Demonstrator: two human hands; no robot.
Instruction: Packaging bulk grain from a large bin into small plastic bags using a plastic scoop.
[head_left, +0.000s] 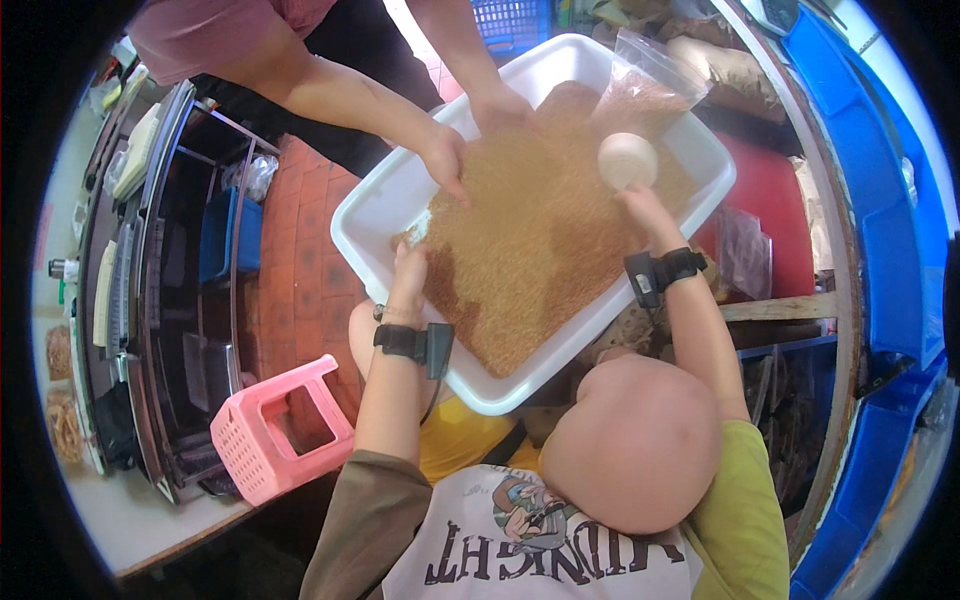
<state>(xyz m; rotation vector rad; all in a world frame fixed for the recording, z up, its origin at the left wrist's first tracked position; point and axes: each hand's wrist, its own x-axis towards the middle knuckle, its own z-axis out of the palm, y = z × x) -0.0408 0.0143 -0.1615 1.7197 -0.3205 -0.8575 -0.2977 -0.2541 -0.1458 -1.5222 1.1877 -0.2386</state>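
Before me a white plastic tub (529, 394) holds a heap of brown, grain-like granules (525, 262). My right hand (646, 210) grips a pale round cup or scoop (628, 160) above the heap. Inside the tub's left side, my left hand (409, 274) touches the granules beside a small bare patch of tub floor; its fingers are partly hidden. From across the tub, another person's hands, one at the left (448, 161) and one farther back (501, 109), reach into the heap. A clear plastic bag (649, 86) of similar granules stands in the far right corner.
A pink plastic stool (281, 435) stands at my left, near a dark metal rack (169, 300). Blue plastic bins (892, 225) line the right side. Behind the tub is a blue basket (511, 22). My bare, bent knee (634, 442) rises close to the tub.
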